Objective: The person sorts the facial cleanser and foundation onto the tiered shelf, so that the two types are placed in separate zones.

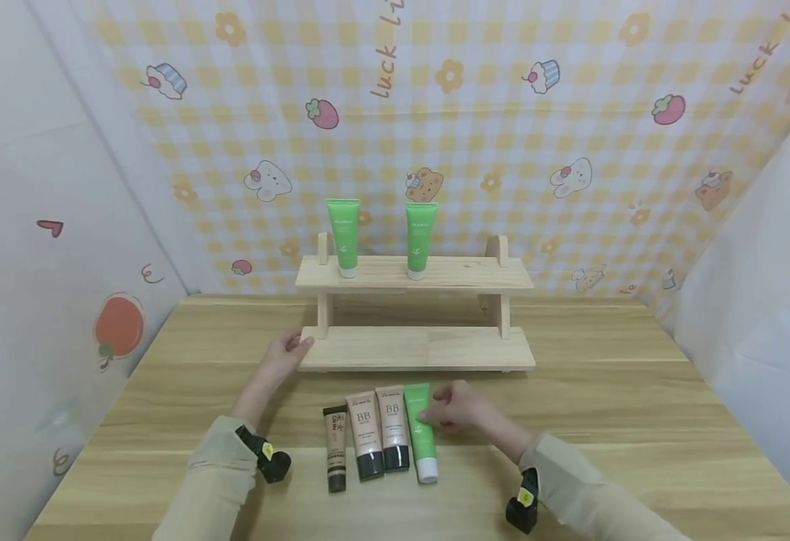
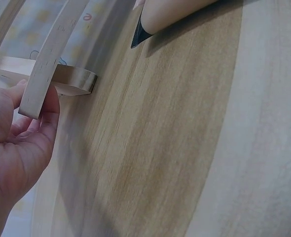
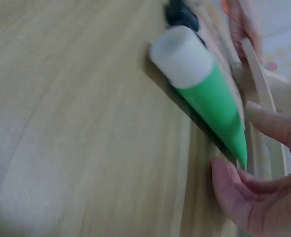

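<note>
My left hand (image 1: pixel 285 355) grips the left end of the lower board of a pale wooden two-tier shelf (image 1: pixel 361 349); the left wrist view shows the board end (image 2: pixel 39 96) between thumb and fingers. My right hand (image 1: pixel 461 406) is at a green squeeze tube (image 1: pixel 419 432) with a white cap, lying on the table. One digit touches the tube, while in the right wrist view the thumb and fingers stand apart around its flat end. Beside it lie two beige BB cream tubes (image 1: pixel 393 424) (image 1: pixel 365 432) and a smaller brown-gold tube (image 1: pixel 336 447), all with dark caps.
Two green tubes (image 1: pixel 345 237) (image 1: pixel 420 239) stand on their caps on the upper board (image 1: pixel 483 274). The shelf is on a wood-grain table (image 1: pixel 604 391). Behind it hangs a yellow checked cloth (image 1: pixel 476 143); pale cloth also lines both sides.
</note>
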A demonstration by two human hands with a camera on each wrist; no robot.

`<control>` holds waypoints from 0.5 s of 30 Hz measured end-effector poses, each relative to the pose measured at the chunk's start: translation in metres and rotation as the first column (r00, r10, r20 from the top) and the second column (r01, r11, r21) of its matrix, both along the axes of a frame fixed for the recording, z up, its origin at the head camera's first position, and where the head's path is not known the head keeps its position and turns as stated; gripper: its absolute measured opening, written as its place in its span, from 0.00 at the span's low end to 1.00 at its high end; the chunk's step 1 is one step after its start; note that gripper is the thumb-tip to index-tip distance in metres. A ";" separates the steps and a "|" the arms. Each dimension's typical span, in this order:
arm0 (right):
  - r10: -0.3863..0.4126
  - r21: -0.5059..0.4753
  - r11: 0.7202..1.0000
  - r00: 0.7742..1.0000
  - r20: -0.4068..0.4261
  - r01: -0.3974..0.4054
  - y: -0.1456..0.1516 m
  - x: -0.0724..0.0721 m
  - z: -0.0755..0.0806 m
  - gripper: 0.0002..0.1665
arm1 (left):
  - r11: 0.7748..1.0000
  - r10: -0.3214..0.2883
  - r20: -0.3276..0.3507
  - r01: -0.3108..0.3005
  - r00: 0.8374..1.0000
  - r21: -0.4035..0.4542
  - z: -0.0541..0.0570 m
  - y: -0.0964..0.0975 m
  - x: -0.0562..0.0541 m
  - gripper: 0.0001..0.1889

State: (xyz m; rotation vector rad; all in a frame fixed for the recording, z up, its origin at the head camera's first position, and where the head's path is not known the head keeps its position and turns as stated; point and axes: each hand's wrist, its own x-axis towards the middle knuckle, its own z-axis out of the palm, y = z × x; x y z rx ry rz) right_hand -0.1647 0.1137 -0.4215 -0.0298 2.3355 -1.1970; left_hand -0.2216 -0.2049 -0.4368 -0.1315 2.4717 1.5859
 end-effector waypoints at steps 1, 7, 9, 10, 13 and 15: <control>0.007 0.006 1.000 1.000 -0.012 -0.007 -0.003 0.002 -0.001 0.39 | 1.000 -0.002 0.000 0.002 1.000 -0.001 0.000 0.000 0.000 0.34; 0.006 -0.042 0.999 0.999 -0.036 -0.007 -0.014 0.007 -0.003 0.27 | 1.000 -0.006 -0.001 0.006 1.000 0.004 0.001 0.000 0.001 0.34; 0.000 -0.040 0.999 1.000 -0.030 -0.002 -0.016 0.008 -0.002 0.26 | 1.000 -0.007 -0.002 0.007 1.000 0.005 0.002 0.000 0.001 0.34; -0.001 -0.039 0.999 1.000 -0.024 0.000 -0.017 0.009 -0.001 0.25 | 1.000 -0.003 0.001 0.003 1.000 0.010 0.002 0.000 0.001 0.34; -0.002 -0.028 1.000 1.000 -0.007 0.002 -0.020 0.010 0.000 0.25 | 1.000 0.001 0.003 -0.001 1.000 0.012 0.003 0.001 0.001 0.34; -0.003 -0.027 1.000 1.000 0.003 0.003 -0.022 0.011 0.000 0.23 | 1.000 0.001 0.003 -0.001 1.000 0.011 0.003 0.001 0.001 0.34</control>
